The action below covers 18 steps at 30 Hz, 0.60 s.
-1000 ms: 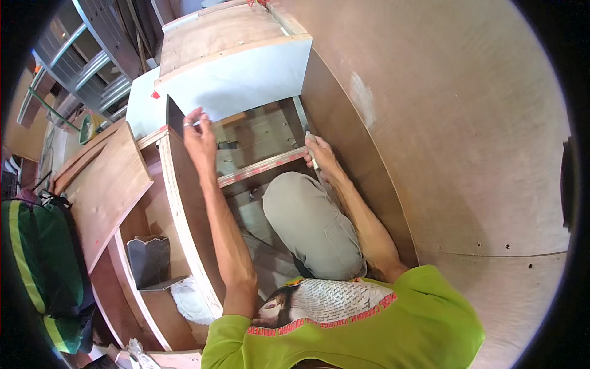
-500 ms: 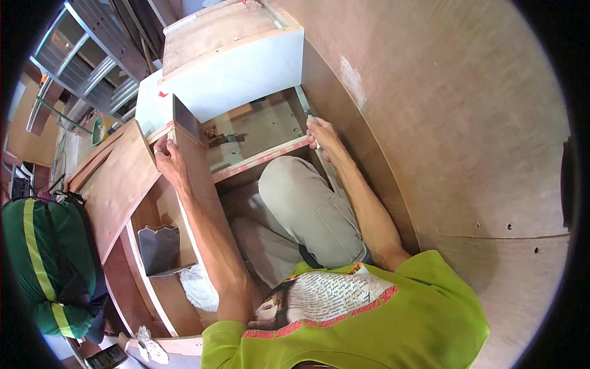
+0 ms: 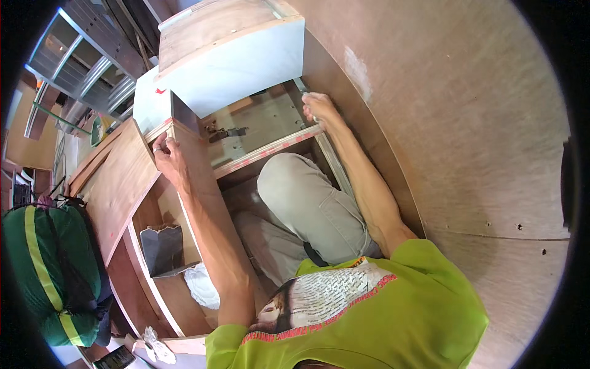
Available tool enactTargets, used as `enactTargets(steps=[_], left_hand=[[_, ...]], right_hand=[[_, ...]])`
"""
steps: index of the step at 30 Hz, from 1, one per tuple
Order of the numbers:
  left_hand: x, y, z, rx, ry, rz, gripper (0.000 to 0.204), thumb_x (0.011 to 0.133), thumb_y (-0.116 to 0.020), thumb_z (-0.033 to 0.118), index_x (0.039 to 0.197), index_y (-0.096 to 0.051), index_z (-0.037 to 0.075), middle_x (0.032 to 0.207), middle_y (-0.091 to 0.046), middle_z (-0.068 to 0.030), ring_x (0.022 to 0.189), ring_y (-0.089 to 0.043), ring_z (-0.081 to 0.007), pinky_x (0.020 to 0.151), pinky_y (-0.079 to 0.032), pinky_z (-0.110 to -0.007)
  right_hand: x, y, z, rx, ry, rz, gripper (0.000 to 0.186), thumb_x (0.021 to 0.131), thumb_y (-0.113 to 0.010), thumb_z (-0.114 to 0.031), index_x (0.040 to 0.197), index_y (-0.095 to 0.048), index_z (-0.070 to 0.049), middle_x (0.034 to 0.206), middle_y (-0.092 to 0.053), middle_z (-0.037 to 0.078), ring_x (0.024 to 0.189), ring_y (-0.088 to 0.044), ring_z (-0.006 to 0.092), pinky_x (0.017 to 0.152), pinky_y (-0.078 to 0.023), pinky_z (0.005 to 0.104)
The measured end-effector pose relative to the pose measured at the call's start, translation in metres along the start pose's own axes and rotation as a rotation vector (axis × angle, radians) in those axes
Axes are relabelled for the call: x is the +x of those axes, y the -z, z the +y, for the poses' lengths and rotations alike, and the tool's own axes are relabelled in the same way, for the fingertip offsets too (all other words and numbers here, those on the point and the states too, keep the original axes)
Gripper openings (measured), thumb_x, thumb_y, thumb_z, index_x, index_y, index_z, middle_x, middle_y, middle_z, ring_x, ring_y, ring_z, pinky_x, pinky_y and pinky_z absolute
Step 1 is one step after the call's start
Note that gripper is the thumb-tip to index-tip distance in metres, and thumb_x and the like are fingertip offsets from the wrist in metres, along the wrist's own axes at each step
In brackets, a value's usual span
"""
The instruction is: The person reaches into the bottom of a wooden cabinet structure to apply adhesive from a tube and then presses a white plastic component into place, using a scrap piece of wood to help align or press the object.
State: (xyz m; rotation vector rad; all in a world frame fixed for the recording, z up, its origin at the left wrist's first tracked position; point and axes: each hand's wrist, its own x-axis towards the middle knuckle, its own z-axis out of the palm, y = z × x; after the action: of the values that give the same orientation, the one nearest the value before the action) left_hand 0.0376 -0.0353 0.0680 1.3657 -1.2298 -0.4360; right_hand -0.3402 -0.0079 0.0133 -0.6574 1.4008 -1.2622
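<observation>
My left hand (image 3: 171, 161), with a ring on one finger, is closed at the top corner of an upright wooden panel (image 3: 200, 184), its fingertips against the edge. My right hand (image 3: 321, 111) is closed in a fist at the right end of a wooden crossbar (image 3: 264, 152). A small pale end of something shows at its fingers, but the rest is hidden. Beyond the crossbar is an open cabinet compartment (image 3: 270, 120) with a dark metal fitting (image 3: 228, 133) on its floor.
A white-faced wooden box (image 3: 246, 67) stands ahead, and a curved wooden wall (image 3: 455, 123) rises on the right. At left are open shelves with a dark grey piece (image 3: 161, 249) and a white cloth (image 3: 201, 286), a green bag (image 3: 55, 270) and an aluminium ladder (image 3: 92, 67).
My right hand has moved a little forward along the right side and turned. The left hand stays at the panel's corner. The view has shifted slightly.
</observation>
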Motion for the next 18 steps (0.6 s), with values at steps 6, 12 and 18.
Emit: enactTargets(steps=[6,12,18], left_hand=[[-0.004,0.003,-0.007,-0.089,0.025,-0.035,0.028,0.089,-0.054,0.018,0.109,-0.059,-0.002,0.081,-0.060,-0.0067,0.073,-0.058,-0.0135,0.068,-0.046,-0.027],[0.000,0.013,-0.009,-0.107,0.038,-0.067,0.027,0.090,-0.053,0.015,0.110,-0.058,-0.002,0.083,-0.060,-0.0059,0.074,-0.056,-0.0120,0.068,-0.045,-0.026],[0.006,0.009,-0.024,-0.060,0.017,-0.045,0.027,0.088,-0.053,0.016,0.109,-0.060,0.000,0.077,-0.060,-0.0058,0.071,-0.057,-0.0130,0.067,-0.046,-0.028]], right_hand=[[-0.014,-0.013,0.017,0.043,-0.024,0.050,0.012,0.092,-0.053,-0.017,0.089,-0.051,-0.006,0.068,-0.046,0.000,0.050,-0.043,0.0071,0.038,-0.036,0.0218],[-0.020,-0.010,0.005,0.120,-0.061,0.012,0.011,0.091,-0.052,-0.014,0.083,-0.051,-0.006,0.068,-0.047,0.002,0.050,-0.043,0.0068,0.037,-0.035,0.0201],[-0.001,-0.025,0.013,-0.012,-0.025,0.053,0.013,0.093,-0.050,-0.016,0.084,-0.051,-0.006,0.069,-0.048,0.002,0.049,-0.042,0.0083,0.038,-0.035,0.0238]])
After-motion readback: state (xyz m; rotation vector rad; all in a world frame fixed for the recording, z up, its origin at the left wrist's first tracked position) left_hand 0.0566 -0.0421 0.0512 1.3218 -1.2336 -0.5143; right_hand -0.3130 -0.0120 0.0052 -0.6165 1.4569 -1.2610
